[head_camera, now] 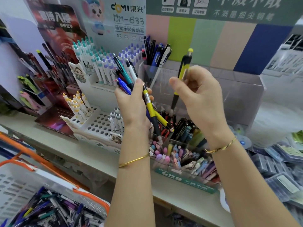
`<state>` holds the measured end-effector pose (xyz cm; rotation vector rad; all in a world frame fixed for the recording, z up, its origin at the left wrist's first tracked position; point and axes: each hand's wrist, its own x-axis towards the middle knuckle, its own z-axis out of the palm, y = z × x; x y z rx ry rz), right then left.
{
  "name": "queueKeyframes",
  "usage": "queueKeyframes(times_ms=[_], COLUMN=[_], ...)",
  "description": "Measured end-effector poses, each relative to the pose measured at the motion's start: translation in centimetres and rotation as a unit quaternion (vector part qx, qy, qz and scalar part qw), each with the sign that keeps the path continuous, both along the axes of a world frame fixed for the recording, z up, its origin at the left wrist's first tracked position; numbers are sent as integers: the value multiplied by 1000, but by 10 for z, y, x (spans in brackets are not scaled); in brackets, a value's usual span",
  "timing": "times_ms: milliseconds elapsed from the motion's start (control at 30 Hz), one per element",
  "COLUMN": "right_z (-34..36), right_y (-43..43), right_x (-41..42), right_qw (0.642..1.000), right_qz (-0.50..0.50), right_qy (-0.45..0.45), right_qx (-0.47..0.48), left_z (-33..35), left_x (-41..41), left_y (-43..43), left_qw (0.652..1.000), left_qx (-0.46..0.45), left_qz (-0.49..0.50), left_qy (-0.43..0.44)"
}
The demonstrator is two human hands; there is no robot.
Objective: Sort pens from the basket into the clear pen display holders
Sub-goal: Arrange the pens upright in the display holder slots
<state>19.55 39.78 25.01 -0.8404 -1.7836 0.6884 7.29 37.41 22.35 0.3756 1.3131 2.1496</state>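
My left hand grips a bundle of pens, blue, teal, white and yellow-black, fanned upward and downward out of the fist. My right hand pinches one yellow-and-black pen upright, its yellow button on top and its tip pointing down over the clear tiered pen holder. The holder's lower compartments contain dark pens and pastel pens; its back left compartment has several black and blue pens. The white basket with orange handles, lower left, is full of mixed pens.
White perforated display racks with white clip pens stand left of the holder on the grey shelf. A dark red pen display sits further left. Cardboard backboards rise behind. Packaged goods are piled at the right.
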Motion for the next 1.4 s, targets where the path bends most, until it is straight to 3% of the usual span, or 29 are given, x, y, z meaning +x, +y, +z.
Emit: queueKeyframes(times_ms=[133,433,500,600,733,967,1067,1200,1300,1400], right_z=[1,-16,-17,-17,-8,-10,-11,-10,-10,-8], right_y=[-10,-15,-15,-11,-1,6,3,5,14,13], right_x=[-15,-24,-25,-25,-24,-33,-37,-45,-40,-36], right_qw=[979,947,956,961,934,914,933,930,953,944], right_qz=[88,151,136,108,147,187,148,61,11,76], right_qy=[-101,-228,-184,-48,72,76,69,163,133,130], right_qx=[-156,-167,-186,-248,-318,-351,-321,-325,-271,-295], left_z=[1,-7,-7,-7,-10,-8,-8,-10,-15,-21], left_x=[3,0,-1,-3,-7,-9,-13,-11,-14,-15], left_y=[-4,-8,-9,-13,-21,-31,-34,-34,-35,-35], left_qw=[1000,999,999,998,986,961,958,958,961,952], left_qx=[10,-8,-10,-12,-23,21,9,1,-46,-67], left_qz=[-5,8,-9,-46,-142,-257,-268,-281,-256,-256], left_qy=[5,30,33,47,84,96,102,58,95,154])
